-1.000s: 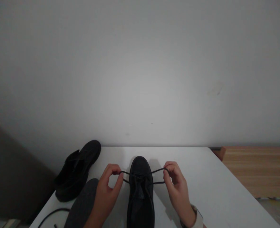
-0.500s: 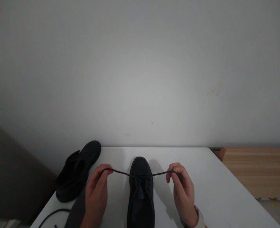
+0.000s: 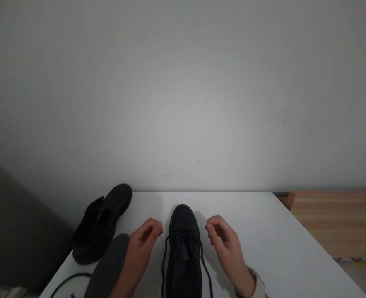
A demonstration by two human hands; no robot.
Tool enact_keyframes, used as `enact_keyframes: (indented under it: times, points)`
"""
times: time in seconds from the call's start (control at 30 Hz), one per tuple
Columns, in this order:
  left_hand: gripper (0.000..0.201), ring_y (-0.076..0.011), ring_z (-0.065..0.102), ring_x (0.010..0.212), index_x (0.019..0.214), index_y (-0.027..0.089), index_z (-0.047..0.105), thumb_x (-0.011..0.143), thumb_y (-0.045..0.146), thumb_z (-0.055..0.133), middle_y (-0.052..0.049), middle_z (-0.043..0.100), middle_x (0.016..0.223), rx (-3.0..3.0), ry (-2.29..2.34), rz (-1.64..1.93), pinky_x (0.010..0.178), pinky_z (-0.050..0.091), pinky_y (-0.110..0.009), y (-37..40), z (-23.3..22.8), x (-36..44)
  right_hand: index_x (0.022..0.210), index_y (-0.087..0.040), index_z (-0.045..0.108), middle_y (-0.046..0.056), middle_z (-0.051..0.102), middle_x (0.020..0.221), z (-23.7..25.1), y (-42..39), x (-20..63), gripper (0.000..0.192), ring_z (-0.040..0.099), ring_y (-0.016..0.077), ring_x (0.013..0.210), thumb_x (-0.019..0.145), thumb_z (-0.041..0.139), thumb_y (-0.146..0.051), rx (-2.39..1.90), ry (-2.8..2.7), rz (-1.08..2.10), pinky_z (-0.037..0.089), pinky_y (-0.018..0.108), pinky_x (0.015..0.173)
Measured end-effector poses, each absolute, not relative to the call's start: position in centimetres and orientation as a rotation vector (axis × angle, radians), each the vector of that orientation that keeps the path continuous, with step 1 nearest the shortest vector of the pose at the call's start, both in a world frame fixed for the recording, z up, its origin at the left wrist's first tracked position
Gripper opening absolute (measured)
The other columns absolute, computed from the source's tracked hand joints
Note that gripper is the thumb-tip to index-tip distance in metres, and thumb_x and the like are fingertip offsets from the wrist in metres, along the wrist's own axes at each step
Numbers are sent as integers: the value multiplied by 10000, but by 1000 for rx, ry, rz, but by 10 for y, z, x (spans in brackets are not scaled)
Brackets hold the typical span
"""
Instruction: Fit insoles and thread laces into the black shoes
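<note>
- Low black suede lace-up shoe at white table's near edge, toe toward wall.
- Left hand and right hand flanking it, fingers loosely curled, holding nothing.
- Thin black laces threaded, first crossing apparently made, ends hanging loose; bow not yet tied.
- Second black shoe at left edge.

A laced shoe is set mid-table, flanked by the left hand and right hand. A second shoe is placed at the table's far left corner, with an insole laid nearer.
</note>
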State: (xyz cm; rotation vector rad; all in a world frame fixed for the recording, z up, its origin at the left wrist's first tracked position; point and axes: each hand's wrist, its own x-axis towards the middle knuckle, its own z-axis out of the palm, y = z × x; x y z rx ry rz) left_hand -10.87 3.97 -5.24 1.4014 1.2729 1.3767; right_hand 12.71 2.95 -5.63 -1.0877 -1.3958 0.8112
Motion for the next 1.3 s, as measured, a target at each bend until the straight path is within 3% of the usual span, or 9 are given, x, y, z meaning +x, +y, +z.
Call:
enact_keyframes:
  times: [0.17,0.43,0.73,0.97,1.17,1.3]
  points:
    - [224,-238,679,827,875,214,741,819,415,658,-49,729,858,1531,1348,1152,781,519,-343,41,-57,-100,812,-205,647,28,635,776,-60,33,119,161,593,188,732,916,591,-314,-1210,-1559,835,455,288,622]
    - [170,-218,679,767,798,214,752,834,347,652,-45,715,792,1654,1321,1194,715,524,-320,38,-51,-98,790,-206,659,18,636,759,-61,33,119,108,592,181,704,879,629,-261,-1192,-1574,866,468,287,629]
    - [147,-183,606,728,765,209,597,892,267,553,-4,602,759,1766,1340,1245,678,488,-283,35,-49,-93,813,-216,529,1,567,763,-64,27,113,100,538,157,674,910,515,-198,-1121,-1587,803,438,271,615]
    - [126,-205,611,785,827,208,621,896,293,559,-24,624,808,1828,1337,1149,728,489,-313,36,-48,-94,885,-211,570,5,570,786,-65,28,112,65,554,159,710,932,552,-251,-1095,-1511,885,455,273,650]
    - [158,-194,598,744,749,215,567,889,288,554,-6,590,756,1791,1375,1273,703,482,-297,36,-48,-97,903,-221,549,-32,500,731,-59,32,113,271,438,111,545,910,600,-487,-943,-1209,1265,374,232,491]
    - [121,-206,622,805,826,212,616,889,302,565,-26,631,818,1771,1304,1212,752,498,-307,36,-50,-95,899,-220,552,-40,483,703,-60,34,114,269,439,121,575,849,671,-456,-920,-1244,1278,370,237,519]
